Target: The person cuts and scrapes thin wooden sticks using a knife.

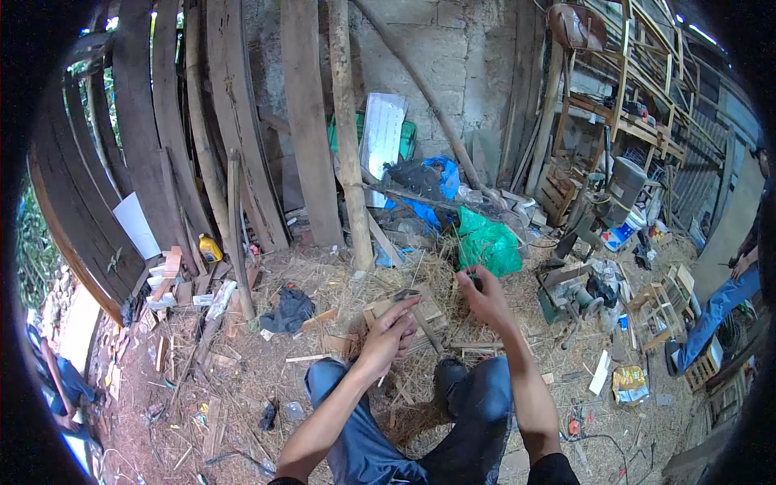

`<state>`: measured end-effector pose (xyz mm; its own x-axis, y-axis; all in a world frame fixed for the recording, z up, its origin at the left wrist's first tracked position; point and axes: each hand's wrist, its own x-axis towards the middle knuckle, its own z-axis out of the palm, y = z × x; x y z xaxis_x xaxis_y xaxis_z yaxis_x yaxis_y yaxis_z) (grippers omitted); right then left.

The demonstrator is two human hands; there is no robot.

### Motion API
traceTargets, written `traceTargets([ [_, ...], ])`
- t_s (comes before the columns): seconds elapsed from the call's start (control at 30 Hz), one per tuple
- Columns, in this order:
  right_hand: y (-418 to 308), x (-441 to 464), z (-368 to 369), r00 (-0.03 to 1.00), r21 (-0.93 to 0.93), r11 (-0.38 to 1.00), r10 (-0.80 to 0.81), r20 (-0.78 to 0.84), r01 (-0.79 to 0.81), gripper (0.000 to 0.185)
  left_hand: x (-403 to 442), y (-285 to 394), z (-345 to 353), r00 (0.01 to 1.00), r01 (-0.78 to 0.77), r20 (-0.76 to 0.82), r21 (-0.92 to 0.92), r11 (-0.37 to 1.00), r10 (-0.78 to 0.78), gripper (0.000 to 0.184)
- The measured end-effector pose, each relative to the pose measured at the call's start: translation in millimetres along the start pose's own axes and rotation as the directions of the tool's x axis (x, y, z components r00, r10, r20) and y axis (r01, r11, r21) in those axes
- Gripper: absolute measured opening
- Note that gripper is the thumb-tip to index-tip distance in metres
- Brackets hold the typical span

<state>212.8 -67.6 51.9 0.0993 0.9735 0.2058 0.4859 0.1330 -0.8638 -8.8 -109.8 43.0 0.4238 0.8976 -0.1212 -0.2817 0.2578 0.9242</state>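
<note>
My left hand [390,338] is in front of my knees, its fingers curled together and the forefinger reaching forward. Close by its fingertips is what looks like a hammer [431,333], with a dark head and a wooden handle slanting down to the right. Whether the fingers grip it I cannot tell. A thin pale stick pokes out below this hand. My right hand [487,301] is raised to the right, thumb and fingers pinched around something small and dark, too small to name. Between and beyond the hands, pale wooden boards [376,311] lie on the straw-covered ground.
A green plastic bag [489,242] lies ahead. A black cloth or bag [289,311] and a yellow bottle [210,249] are to the left. Wooden crates [659,314] and a person's leg [719,319] are at right; another person [61,380] is at far left.
</note>
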Motion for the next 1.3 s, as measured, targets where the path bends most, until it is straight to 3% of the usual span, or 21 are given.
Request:
traceTargets([
  [0.07, 15, 9, 4, 0.983, 0.227, 0.956, -0.181, -0.035, 0.184, 0.029, 3, -2, -5, 0.999, -0.045, -0.016, 0.018, 0.999, 0.045, 0.033],
  [0.2, -23, -9, 6, 0.973, 0.309, 0.923, -0.228, -0.044, 0.230, 0.026, 3, 2, -3, 0.999, -0.050, -0.022, 0.000, 0.999, 0.050, 0.030],
  [0.23, -34, -15, 4, 0.944, 0.082, 0.940, -0.329, -0.022, 0.330, 0.025, 2, 2, -1, 0.998, -0.066, -0.023, -0.008, 0.998, 0.065, 0.028],
  [0.3, -12, -12, 13, 0.877, -0.308, 0.828, -0.478, 0.051, 0.469, 0.019, 2, -1, -2, 0.996, -0.081, -0.024, -0.017, 0.997, 0.081, 0.026],
  [0.33, -14, -18, 16, 0.876, -0.308, 0.827, -0.480, 0.052, 0.471, 0.019, 6, -5, -7, 0.995, -0.102, 0.000, 0.015, 0.995, 0.102, 0.024],
  [0.4, -22, -30, 25, 0.735, -0.258, 0.698, -0.673, 0.084, 0.668, 0.016, 5, -6, -7, 0.992, -0.124, 0.025, 0.045, 0.991, 0.122, 0.022],
  [0.47, -21, -30, 27, 0.753, -0.278, 0.708, -0.649, 0.106, 0.649, 0.014, 0, -3, 3, 0.958, -0.280, 0.018, 0.259, 0.925, 0.285, 0.021],
  [0.53, -20, -24, 20, 0.843, -0.236, 0.816, -0.537, 0.026, 0.527, 0.011, -1, -10, 0, 0.952, -0.292, 0.015, 0.360, 0.886, 0.307, 0.021],
  [0.57, -21, -19, 16, 0.813, -0.266, 0.783, -0.582, 0.005, 0.562, 0.011, -2, -13, -3, 0.943, -0.302, 0.017, 0.460, 0.835, 0.332, 0.021],
  [0.6, -21, -19, 19, 0.811, -0.264, 0.782, -0.584, 0.005, 0.565, 0.011, -1, -15, -5, 0.943, -0.302, 0.014, 0.462, 0.834, 0.334, 0.021],
  [0.67, -20, -24, 24, 0.712, -0.224, 0.687, -0.701, 0.048, 0.691, 0.012, 1, -17, -7, 0.943, -0.292, 0.006, 0.491, 0.821, 0.331, 0.021],
  [0.73, -22, -28, 24, 0.718, -0.197, 0.693, -0.687, 0.110, 0.693, 0.013, 5, -19, -7, 0.940, -0.297, 0.011, 0.512, 0.806, 0.340, 0.021],
  [0.8, -25, -25, 18, 0.804, -0.309, 0.747, -0.579, 0.132, 0.589, 0.017, 6, -20, -6, 0.937, -0.299, 0.010, 0.537, 0.789, 0.348, 0.021],
  [0.9, -23, -22, 21, 0.806, -0.272, 0.763, -0.584, 0.101, 0.587, 0.017, 9, -18, -3, 0.898, -0.398, 0.025, 0.469, 0.789, 0.438, 0.020],
  [0.97, -21, -20, 19, 0.827, -0.274, 0.786, -0.556, 0.080, 0.555, 0.018, 11, -18, -4, 0.862, -0.449, 0.063, 0.558, 0.698, 0.504, 0.020],
  [1.0, -19, -18, 16, 0.836, -0.286, 0.796, -0.547, 0.042, 0.534, 0.019, 9, -18, -4, 0.862, -0.448, 0.065, 0.559, 0.698, 0.502, 0.020],
  [1.07, -15, -13, 11, 0.843, -0.293, 0.805, -0.538, 0.004, 0.516, 0.020, 4, -16, -6, 0.930, -0.298, -0.011, 0.561, 0.772, 0.367, 0.019],
  [1.13, -12, -9, 7, 0.922, -0.329, 0.865, -0.383, 0.054, 0.379, 0.021, 3, -17, -7, 0.921, -0.317, -0.009, 0.560, 0.766, 0.389, 0.019],
  [1.2, -14, -14, 9, 0.913, -0.336, 0.855, -0.406, 0.039, 0.395, 0.020, 4, -18, -5, 0.911, -0.344, 0.000, 0.552, 0.760, 0.413, 0.018],
  [1.3, -12, -23, 20, 0.775, -0.300, 0.721, -0.621, 0.118, 0.624, 0.018, 1, -17, -1, 0.922, -0.301, 0.002, 0.633, 0.713, 0.388, 0.014],
])
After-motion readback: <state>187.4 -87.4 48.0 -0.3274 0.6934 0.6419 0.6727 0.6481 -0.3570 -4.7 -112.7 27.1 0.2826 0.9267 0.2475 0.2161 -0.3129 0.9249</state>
